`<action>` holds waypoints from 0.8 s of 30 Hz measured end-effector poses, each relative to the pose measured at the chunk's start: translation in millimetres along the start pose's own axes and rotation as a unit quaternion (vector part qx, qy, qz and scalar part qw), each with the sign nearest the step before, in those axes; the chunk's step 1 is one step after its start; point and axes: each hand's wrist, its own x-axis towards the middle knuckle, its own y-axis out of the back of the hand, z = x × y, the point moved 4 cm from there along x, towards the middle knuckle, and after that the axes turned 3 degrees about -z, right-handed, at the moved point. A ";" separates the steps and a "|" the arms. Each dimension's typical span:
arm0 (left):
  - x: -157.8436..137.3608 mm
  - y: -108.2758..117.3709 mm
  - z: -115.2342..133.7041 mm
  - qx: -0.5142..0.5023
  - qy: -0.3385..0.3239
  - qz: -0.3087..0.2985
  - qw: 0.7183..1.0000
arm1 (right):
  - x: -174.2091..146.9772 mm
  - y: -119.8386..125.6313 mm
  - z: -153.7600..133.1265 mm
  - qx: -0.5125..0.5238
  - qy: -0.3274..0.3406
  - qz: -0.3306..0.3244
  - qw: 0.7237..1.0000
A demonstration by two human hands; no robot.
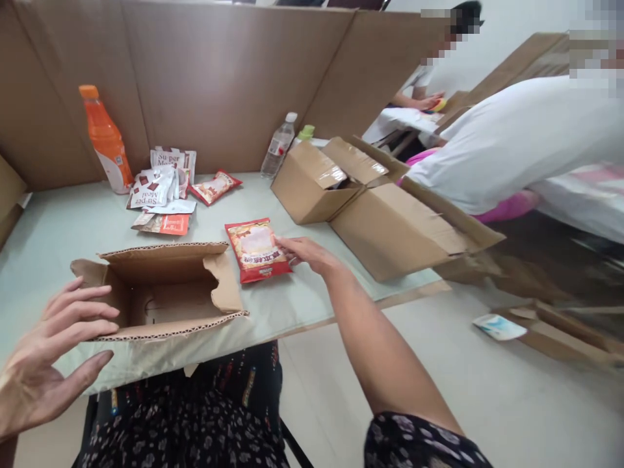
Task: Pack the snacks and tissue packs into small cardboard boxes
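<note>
Packet, red and yellow, is sitting at the right hand's fingertips; thumb and fingers are pinching its edge. Left hand is holding nothing: fingers are resting spread over the far end of an open box, thumb standing apart. Box is standing left of the grip, just beside the packet. Beyond the grip, a second packet is lying near heaped sachets; an orange bottle is standing beside them. Right of the grip, a flapped carton is resting.
</note>
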 end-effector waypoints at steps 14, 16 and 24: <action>11.3 -22.3 16.2 -0.006 0.019 0.056 0.998 | -84.0 -14.1 -132.7 -0.078 0.414 0.327 0.846; 15.9 -23.7 15.3 -0.009 0.016 0.067 0.998 | -120.7 -22.4 -161.7 -0.054 0.518 0.401 0.754; 15.1 -21.7 24.4 0.040 0.008 0.109 0.993 | -156.4 -123.4 -195.2 -0.229 0.669 0.011 0.707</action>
